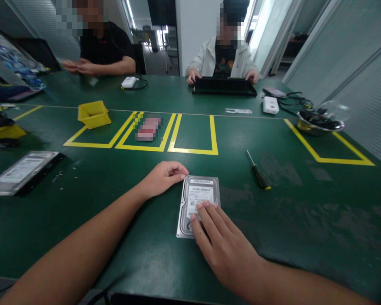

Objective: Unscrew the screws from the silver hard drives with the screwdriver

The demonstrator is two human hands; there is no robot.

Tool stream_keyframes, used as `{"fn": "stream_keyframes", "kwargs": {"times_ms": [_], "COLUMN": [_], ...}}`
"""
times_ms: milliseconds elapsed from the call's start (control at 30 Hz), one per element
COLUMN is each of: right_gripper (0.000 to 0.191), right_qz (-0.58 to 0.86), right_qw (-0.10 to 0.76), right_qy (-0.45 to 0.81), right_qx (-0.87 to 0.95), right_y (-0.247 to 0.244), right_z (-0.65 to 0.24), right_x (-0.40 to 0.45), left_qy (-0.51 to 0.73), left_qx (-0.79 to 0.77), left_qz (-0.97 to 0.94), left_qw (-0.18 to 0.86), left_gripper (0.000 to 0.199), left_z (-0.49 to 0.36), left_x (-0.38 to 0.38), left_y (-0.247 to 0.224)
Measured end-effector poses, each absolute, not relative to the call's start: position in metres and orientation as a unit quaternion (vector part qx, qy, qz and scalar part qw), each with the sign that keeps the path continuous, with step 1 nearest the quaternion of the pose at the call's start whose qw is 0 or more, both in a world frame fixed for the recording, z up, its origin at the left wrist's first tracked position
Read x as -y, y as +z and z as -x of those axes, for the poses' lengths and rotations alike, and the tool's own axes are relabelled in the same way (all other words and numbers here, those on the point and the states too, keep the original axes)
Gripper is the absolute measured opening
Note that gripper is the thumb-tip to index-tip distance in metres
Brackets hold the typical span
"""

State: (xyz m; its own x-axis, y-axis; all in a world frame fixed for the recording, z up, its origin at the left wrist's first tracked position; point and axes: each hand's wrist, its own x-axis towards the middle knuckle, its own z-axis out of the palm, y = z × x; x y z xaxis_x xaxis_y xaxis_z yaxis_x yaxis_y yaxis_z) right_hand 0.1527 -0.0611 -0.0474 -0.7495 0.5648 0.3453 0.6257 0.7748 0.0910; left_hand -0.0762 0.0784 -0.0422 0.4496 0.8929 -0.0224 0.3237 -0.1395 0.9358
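A silver hard drive (201, 182) with a white label lies flat on the green table in front of me. My left hand (165, 178) is at its far left corner, fingers curled and thumb tip close to them on that corner. Across the near right part of the drive lies my right hand (222, 241), its fingers stretched out over the label and hiding part of it. To the right of the drive rests a screwdriver (258, 173) with a black and yellow handle.
Another hard drive (23, 169) lies at the left. Yellow tape marks the table (139, 254); beyond are a yellow bin (95, 115), a pixelated pinkish object (148, 129) and a metal bowl (320, 123) of dark items. Opposite, one person holds a black panel (225, 87); another sits left.
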Motion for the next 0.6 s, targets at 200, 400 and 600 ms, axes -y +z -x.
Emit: {"fn": "stream_keyframes", "kwargs": {"times_ms": [200,400,600], "right_gripper": [0.045,0.045,0.043], "right_qz": [0.32,0.318,0.322], "right_qw": [0.148,0.146,0.151], "right_qy": [-0.099,-0.096,-0.107], "right_qx": [0.93,0.932,0.928], "right_y": [-0.0491,-0.048,-0.0507], "right_z": [-0.152,-0.1521,-0.153], "right_x": [0.0605,0.0613,0.061], "left_qy": [0.294,0.297,0.281], "left_qx": [-0.455,-0.466,-0.451], "left_qz": [-0.64,-0.635,-0.654], "left_qw": [0.544,0.54,0.539], "left_gripper": [0.019,0.02,0.017], "left_z": [0.0742,0.0761,0.0784], "left_x": [-0.0812,-0.084,-0.0843], "left_y": [-0.0394,-0.0395,-0.0392]}}
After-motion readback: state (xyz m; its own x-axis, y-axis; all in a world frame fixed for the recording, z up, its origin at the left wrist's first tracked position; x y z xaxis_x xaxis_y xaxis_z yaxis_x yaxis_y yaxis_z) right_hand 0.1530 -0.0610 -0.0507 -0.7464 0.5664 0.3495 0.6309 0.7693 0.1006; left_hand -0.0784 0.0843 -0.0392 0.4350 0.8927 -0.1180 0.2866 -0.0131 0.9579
